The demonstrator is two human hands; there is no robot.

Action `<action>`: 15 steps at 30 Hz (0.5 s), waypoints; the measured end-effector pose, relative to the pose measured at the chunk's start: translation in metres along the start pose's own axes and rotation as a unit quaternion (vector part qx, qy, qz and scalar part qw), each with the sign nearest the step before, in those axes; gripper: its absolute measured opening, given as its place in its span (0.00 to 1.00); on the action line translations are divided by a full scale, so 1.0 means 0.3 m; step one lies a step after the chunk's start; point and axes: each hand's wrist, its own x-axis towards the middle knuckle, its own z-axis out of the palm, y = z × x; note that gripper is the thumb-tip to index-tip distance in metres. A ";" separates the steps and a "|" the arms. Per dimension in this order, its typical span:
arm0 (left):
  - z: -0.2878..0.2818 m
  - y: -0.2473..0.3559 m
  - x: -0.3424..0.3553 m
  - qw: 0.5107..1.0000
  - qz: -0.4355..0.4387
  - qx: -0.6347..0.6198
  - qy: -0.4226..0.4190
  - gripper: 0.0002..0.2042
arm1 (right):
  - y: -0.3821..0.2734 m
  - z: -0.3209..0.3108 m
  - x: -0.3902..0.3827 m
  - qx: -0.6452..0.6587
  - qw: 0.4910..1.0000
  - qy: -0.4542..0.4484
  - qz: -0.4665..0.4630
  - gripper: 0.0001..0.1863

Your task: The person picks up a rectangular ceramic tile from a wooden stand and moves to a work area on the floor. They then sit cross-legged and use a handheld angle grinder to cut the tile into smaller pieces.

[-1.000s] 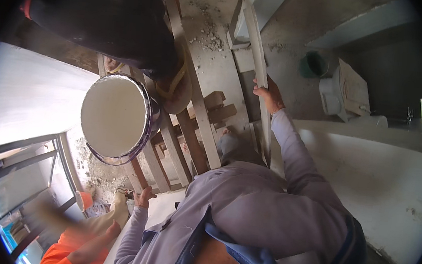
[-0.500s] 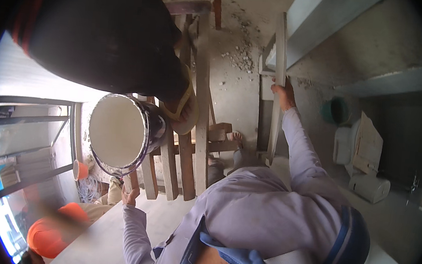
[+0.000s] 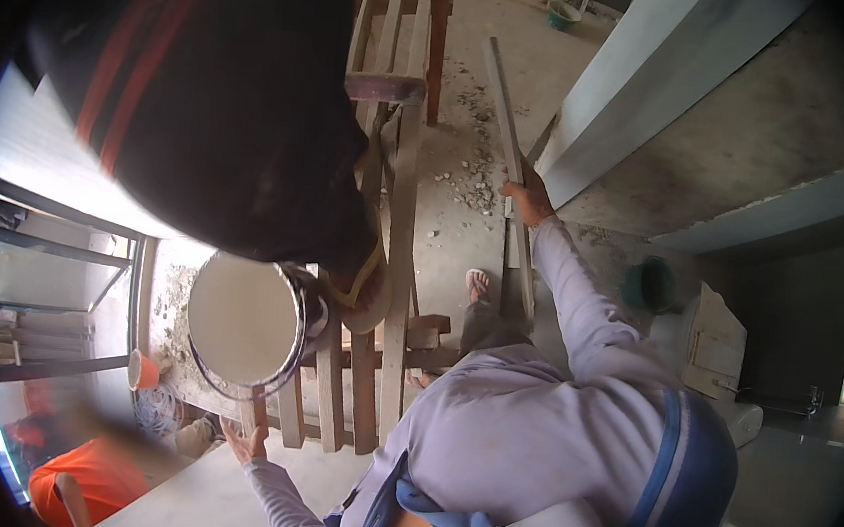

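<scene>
My right hand point(image 3: 529, 195) is wrapped round a long wooden batten point(image 3: 505, 110), which tilts over the floor beside a pale beam. Down at the left, my left hand point(image 3: 246, 441) has its fingers spread beside the end of a wooden slat point(image 3: 253, 411); whether it touches the slat I cannot tell. That slat belongs to a slatted wooden platform point(image 3: 399, 262). On the platform stands a big bucket point(image 3: 246, 320) with a pale cream surface inside its rim. Next to the bucket is another person's foot in a yellow-strapped sandal point(image 3: 369, 294).
The other person's dark-clothed leg point(image 3: 226, 96) fills the upper left. Rubble point(image 3: 474, 183) lies on the floor. A pale beam point(image 3: 648, 93) slants at right, near a green bucket point(image 3: 649, 283). Someone in orange point(image 3: 92, 481) is at lower left, below an orange bucket point(image 3: 144, 371) and window frames.
The batten has swung from nearly upright to a leftward slant, my right hand still on it. My left hand has loosened from the slat end, fingers spreading. The whole view has shifted.
</scene>
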 end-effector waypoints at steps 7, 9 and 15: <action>-0.204 0.340 -0.220 0.812 -0.359 0.422 -0.185 0.42 | 0.155 -0.047 0.251 -0.022 0.990 -0.117 0.077 0.46; -0.168 0.592 -0.318 0.796 -0.434 0.370 -0.202 0.36 | 0.276 -0.106 0.287 -0.037 0.986 -0.131 0.100 0.46; -0.014 0.869 -0.637 0.783 -0.482 0.222 -0.323 0.28 | 0.411 -0.104 0.362 -0.029 0.969 -0.200 0.144 0.50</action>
